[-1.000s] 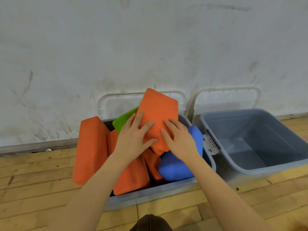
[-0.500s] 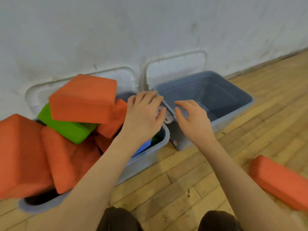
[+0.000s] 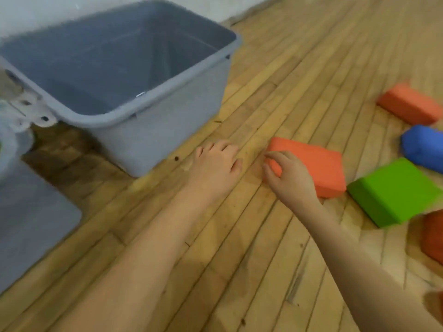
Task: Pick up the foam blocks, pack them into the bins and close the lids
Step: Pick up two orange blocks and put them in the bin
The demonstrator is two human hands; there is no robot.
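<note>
Foam lies scattered over the plank floor (image 3: 275,92) to your right: a matte orange block (image 3: 316,168) nearest you, a flat green block (image 3: 395,190) just beside it, a rounded blue block (image 3: 424,147) farther right, and a second orange block (image 3: 407,106) beyond that. A darker red-orange block (image 3: 434,236) is cut off by the right edge of view. All are rectangular slabs with softened corners and a dull, slightly grainy skin.

Your right hand (image 3: 287,178) sits at the near left corner of the nearest orange block, thumb and fingers curved with a gap between them. It overlaps that corner, but motion blur hides whether they touch the foam; nothing is clamped. Your left hand (image 3: 215,164) hovers low over the bare wood, fingers loosely curled and holding nothing, a little apart from the block.

Up and to the left stands a grey plastic bin (image 3: 148,133), smooth-walled with a rolled rim and rounded corners, its inside showing no blocks. A pale latch piece (image 3: 36,111) hangs at its left rim. A second grey bin wall (image 3: 31,224) fills the lower left corner. The floor is narrow varnished boards, yellow-brown, with dark specks and scuffs.
</note>
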